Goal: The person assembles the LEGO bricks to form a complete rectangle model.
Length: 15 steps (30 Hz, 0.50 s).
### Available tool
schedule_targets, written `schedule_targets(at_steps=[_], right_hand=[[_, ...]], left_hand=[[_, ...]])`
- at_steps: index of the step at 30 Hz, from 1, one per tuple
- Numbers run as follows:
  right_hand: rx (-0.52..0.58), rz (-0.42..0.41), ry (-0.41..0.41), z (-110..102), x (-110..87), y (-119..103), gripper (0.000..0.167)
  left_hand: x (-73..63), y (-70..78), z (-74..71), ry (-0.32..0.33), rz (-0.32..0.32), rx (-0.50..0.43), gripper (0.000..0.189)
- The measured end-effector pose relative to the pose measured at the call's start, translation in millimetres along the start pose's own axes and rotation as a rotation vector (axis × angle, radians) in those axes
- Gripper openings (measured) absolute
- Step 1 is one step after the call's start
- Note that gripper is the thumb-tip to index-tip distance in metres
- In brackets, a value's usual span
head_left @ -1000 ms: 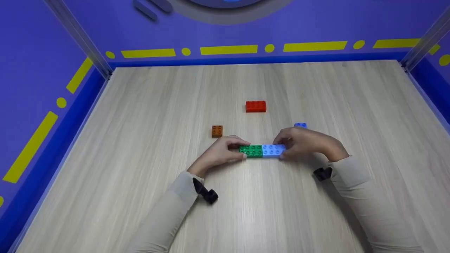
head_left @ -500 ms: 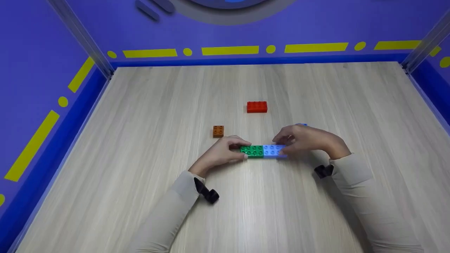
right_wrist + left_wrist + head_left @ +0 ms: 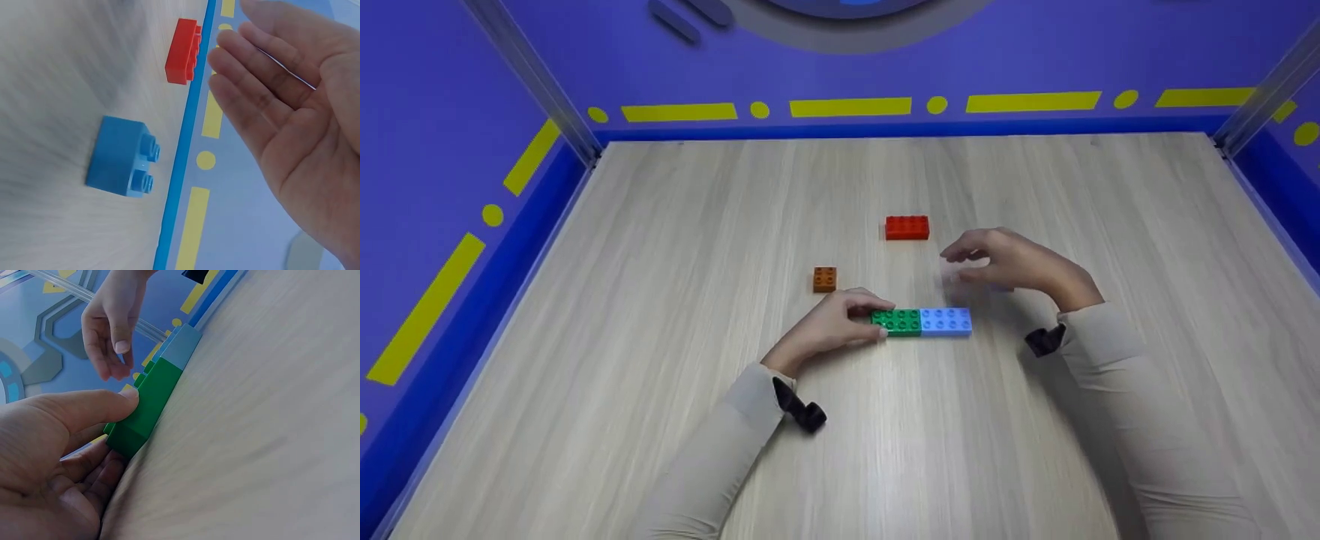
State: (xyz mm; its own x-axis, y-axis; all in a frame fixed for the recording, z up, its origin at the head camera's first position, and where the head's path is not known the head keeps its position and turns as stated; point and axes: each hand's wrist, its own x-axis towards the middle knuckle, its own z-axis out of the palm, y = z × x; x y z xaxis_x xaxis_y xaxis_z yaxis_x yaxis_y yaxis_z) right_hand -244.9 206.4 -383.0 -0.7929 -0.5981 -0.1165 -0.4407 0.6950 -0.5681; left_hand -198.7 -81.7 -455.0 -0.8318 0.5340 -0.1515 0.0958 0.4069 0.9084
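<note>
My left hand pinches the left end of a green toy building brick between thumb and fingers. End to end with it lies a light blue brick, studs up, in one row on the table. Raised beyond the row, my right hand holds nothing, its fingers loosely bent. A small blue brick stands under that hand, apart from the palm; in the head view it is almost wholly covered.
A red brick lies farther back on the wooden table. The small orange-brown brick sits just beyond my left hand. Blue panels with yellow marks border the table's back and sides.
My right hand has let go of the light blue brick and moved up and away from me, over the small blue brick. The left hand keeps its grip on the green brick.
</note>
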Motion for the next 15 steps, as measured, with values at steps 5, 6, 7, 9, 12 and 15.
schedule_targets(at_steps=[5,6,7,9,12,15], right_hand=[[-0.004,0.023,0.051,-6,8.1,-1,0.035],[-0.002,0.027,0.058,-7,9.9,-1,0.035],[-0.002,0.035,0.064,-8,11.7,-2,0.035],[-0.004,0.046,0.073,-9,15.5,-1,0.036],[-0.008,0.052,0.087,-11,21.3,-1,0.037],[-0.02,0.058,0.094,-13,26.8,0,0.038]], left_hand=[[0.0,0.1,-0.3,0.001,0.014,0.0,0.04],[-0.1,0.0,-0.4,0.0,0.012,0.0,0.04],[-0.2,0.1,-0.4,0.001,0.011,0.001,0.039],[-0.4,0.0,-0.4,0.001,0.007,0.001,0.039],[-0.4,0.2,-0.1,0.0,0.009,-0.013,0.039],[-0.3,0.9,0.2,-0.002,0.008,-0.025,0.038]])
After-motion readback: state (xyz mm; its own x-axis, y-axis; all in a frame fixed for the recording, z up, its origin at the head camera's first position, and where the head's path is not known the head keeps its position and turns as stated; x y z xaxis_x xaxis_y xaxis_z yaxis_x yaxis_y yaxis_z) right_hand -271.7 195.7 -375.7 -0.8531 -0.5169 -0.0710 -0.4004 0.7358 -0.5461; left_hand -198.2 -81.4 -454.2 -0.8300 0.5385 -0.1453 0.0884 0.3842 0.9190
